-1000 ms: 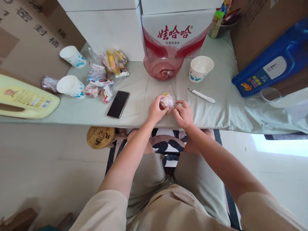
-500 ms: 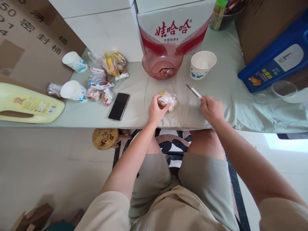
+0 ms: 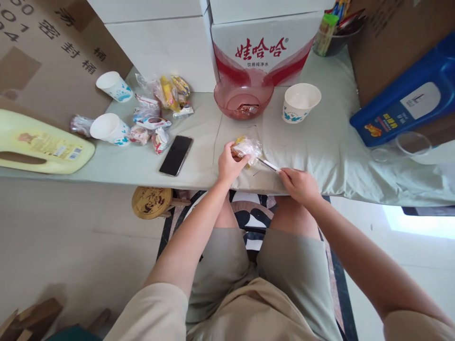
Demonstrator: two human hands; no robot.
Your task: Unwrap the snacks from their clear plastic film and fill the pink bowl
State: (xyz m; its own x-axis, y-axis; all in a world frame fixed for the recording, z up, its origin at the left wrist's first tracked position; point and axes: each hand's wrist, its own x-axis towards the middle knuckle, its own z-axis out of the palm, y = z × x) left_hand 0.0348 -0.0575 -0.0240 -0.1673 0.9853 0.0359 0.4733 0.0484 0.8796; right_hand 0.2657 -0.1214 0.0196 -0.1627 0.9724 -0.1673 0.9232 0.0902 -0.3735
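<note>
My left hand point(image 3: 230, 164) grips a packaged snack point(image 3: 248, 148) in clear and yellow plastic wrap, low over the table near its front edge. What lies inside the wrap I cannot make out exactly; part of it looks brown. In my right hand point(image 3: 300, 184) is a slim knife point(image 3: 269, 164) with a white handle. Its tip reaches the right side of the wrapper; whether it has cut in cannot be seen. Behind the snack stands a pink see-through bowl point(image 3: 222, 102) with a small brown-wrapped packet point(image 3: 248, 110) in it.
A black phone point(image 3: 176, 156) lies left of my hands. Beyond it are several wrapped snacks point(image 3: 151, 122) and two paper cups point(image 3: 109, 129). A paper bowl point(image 3: 301, 103) stands right of the pink bowl. Yellow point(image 3: 46, 147) and blue jugs point(image 3: 398, 109) flank the table; boxes point(image 3: 261, 52) line the back.
My right hand has moved left with the knife, and its tip has come from apart to the wrapper's right side. The left hand still holds the snack in nearly the same place.
</note>
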